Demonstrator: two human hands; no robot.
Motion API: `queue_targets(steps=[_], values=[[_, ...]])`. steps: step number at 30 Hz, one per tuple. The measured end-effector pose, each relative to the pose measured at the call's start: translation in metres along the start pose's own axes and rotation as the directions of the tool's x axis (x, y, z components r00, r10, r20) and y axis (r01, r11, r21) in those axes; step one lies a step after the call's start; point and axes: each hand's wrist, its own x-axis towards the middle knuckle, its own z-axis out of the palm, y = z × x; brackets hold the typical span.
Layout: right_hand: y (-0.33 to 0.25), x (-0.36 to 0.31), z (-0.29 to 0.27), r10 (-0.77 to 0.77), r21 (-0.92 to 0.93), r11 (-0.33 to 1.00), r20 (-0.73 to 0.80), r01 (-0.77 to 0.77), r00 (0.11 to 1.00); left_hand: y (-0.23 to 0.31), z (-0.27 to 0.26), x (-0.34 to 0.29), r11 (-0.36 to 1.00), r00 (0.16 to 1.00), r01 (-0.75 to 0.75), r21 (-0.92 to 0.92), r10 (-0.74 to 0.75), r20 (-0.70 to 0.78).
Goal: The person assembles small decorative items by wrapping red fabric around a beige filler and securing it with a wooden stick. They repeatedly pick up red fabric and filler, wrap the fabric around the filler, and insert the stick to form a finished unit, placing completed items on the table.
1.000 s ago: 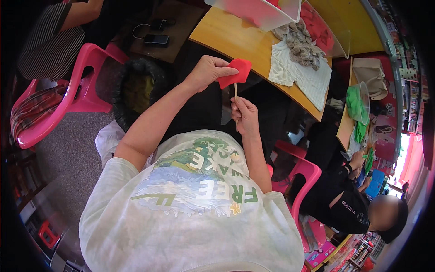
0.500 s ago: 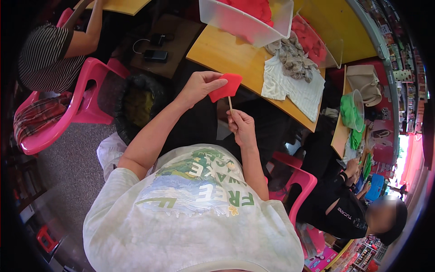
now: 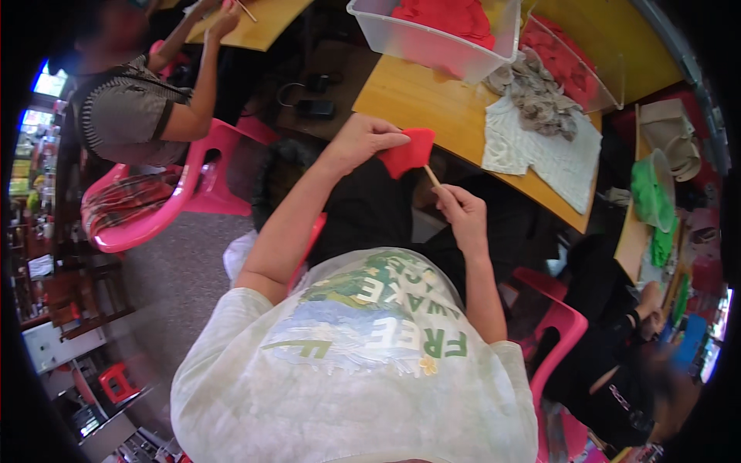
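Note:
Between the thumb and fingers of my left hand [image 3: 361, 147] is the edge of a soft, flat red piece [image 3: 411, 151], perhaps fabric or foam, angular in outline. A thin pale wooden stick [image 3: 433, 177] slants down from its right side. My right hand [image 3: 465, 219] pinches the lower end of that stick, a little lower and to the right of my left hand. The stick's upper end meets the red piece; how they join is too small to tell. Both hands are over my lap, just in front of the yellow wooden table [image 3: 401, 96].
On the table stand a clear bin [image 3: 432, 48] of red pieces, a crumpled grey cloth [image 3: 544, 100] and a white cloth [image 3: 525, 139]. A bowl of green pieces [image 3: 653, 189] is at the right. Pink chairs [image 3: 220, 181] and co-workers are on both sides; a dark-lined bin [image 3: 282, 174] sits by my left forearm.
The whole view has swung left, so the scene sits further right. The stick tilts more now, and my right hand is further from my left. Both keep their hold.

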Motion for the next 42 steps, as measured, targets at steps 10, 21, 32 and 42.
queue_targets(steps=[10,21,32,42], values=[[-0.004,0.015,-0.014,-0.075,-0.113,0.991,-0.032,0.071,0.997,0.023,0.019,0.028,0.965,0.979,0.204,-0.167,-0.203,0.024],[0.011,0.034,-0.024,0.042,0.052,0.998,-0.055,-0.039,0.998,0.006,0.032,0.067,0.931,0.962,0.272,-0.245,-0.253,0.105],[0.015,0.042,-0.075,0.069,-0.018,0.997,-0.318,-0.079,0.946,-0.015,0.080,0.133,0.907,0.960,0.278,-0.315,-0.259,0.102],[-0.015,0.069,-0.178,-0.428,-0.697,0.709,-0.307,0.106,0.850,-0.002,0.092,0.150,0.939,0.978,-0.082,0.334,0.141,-0.155]])
